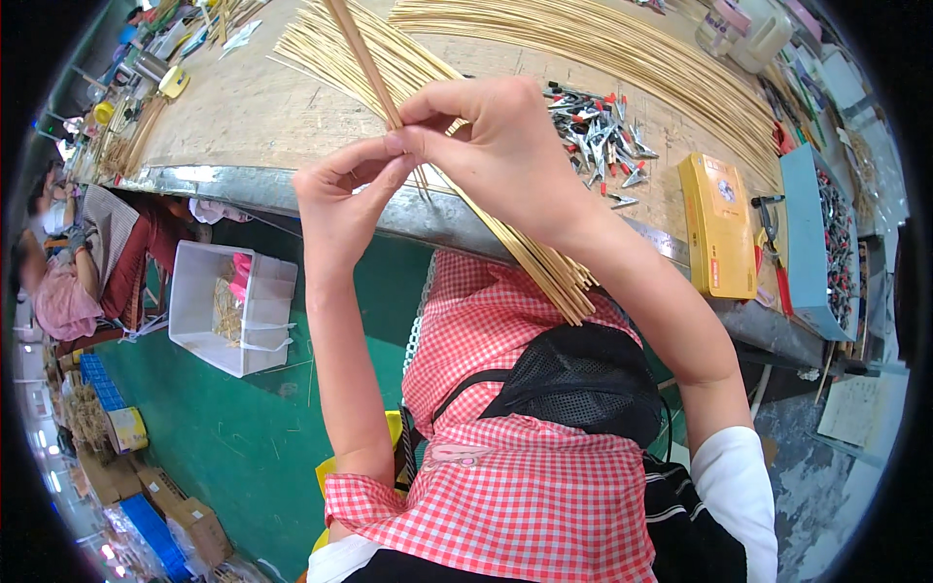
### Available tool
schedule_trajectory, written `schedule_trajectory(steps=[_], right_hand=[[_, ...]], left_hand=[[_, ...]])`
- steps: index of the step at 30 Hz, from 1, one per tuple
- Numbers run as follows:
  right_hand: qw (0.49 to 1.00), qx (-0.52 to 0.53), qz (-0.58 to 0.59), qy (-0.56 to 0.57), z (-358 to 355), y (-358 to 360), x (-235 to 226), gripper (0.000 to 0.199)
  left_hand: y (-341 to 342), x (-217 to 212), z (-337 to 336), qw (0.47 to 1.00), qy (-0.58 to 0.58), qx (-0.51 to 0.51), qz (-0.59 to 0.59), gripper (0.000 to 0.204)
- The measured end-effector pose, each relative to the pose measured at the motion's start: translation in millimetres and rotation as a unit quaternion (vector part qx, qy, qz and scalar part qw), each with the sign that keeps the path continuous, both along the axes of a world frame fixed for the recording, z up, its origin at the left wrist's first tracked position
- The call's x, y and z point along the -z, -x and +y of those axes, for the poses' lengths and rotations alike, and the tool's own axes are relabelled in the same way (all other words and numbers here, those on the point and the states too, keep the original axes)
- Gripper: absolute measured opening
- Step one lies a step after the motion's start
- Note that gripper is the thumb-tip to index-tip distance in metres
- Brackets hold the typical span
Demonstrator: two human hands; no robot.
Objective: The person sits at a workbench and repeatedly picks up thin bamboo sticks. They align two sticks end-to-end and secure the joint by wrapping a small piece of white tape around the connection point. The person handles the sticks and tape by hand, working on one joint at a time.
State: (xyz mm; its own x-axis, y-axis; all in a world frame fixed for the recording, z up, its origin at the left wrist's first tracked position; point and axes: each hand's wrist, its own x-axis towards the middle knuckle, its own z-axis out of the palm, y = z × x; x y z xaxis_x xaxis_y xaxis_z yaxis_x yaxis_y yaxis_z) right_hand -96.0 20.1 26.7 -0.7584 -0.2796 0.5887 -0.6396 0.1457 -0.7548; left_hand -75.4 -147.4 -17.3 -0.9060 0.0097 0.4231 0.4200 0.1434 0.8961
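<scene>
Above the table's near edge, my left hand (338,199) and my right hand (486,136) meet with fingertips pinched together. Both grip a slim brown stick (363,60) that runs up past the top of the picture. Thin ends poke out below the fingers, so it may be several strips held together. Beneath my hands, a loose bundle of pale thin sticks (556,267) lies across the table and juts over its edge toward my lap. A heap of small clips (601,131), black and silver with red tips, lies right of my right hand.
Long pale rods (603,39) stretch along the table's back. At right stand a yellow box (717,223), pliers (770,228) and a blue box (814,253) full of clips. A white bin (209,340) sits on the green floor at left, near another person (83,267).
</scene>
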Motion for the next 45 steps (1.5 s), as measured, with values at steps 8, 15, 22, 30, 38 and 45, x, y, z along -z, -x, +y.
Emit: schedule_trajectory(steps=[8, 15, 22, 30, 38, 45], right_hand=[[0.999, 0.006, -0.015, -0.039, 3, 5, 20, 0.014], [0.997, 0.011, -0.062, -0.039, 4, -2, 20, 0.013], [1.000, 0.009, 0.001, 0.007, 12, 2, -5, 0.017], [0.999, -0.029, -0.015, -0.024, 20, -20, -69, 0.012], [0.985, 0.009, 0.117, -0.127, 18, -26, -76, 0.013], [0.989, 0.113, 0.045, -0.086, 32, -8, -58, 0.015]], left_hand=[[0, 26, 7, 0.998, -0.037, -0.011, -0.057, 0.016], [-5, 34, 10, 0.998, -0.057, 0.003, -0.020, 0.012], [-12, 25, 14, 0.998, -0.038, 0.041, -0.036, 0.012], [-8, 25, 12, 0.998, 0.007, 0.065, -0.021, 0.012], [-10, 26, 10, 0.996, 0.007, 0.081, -0.031, 0.011], [-21, 22, 15, 0.998, -0.020, 0.041, -0.040, 0.016]])
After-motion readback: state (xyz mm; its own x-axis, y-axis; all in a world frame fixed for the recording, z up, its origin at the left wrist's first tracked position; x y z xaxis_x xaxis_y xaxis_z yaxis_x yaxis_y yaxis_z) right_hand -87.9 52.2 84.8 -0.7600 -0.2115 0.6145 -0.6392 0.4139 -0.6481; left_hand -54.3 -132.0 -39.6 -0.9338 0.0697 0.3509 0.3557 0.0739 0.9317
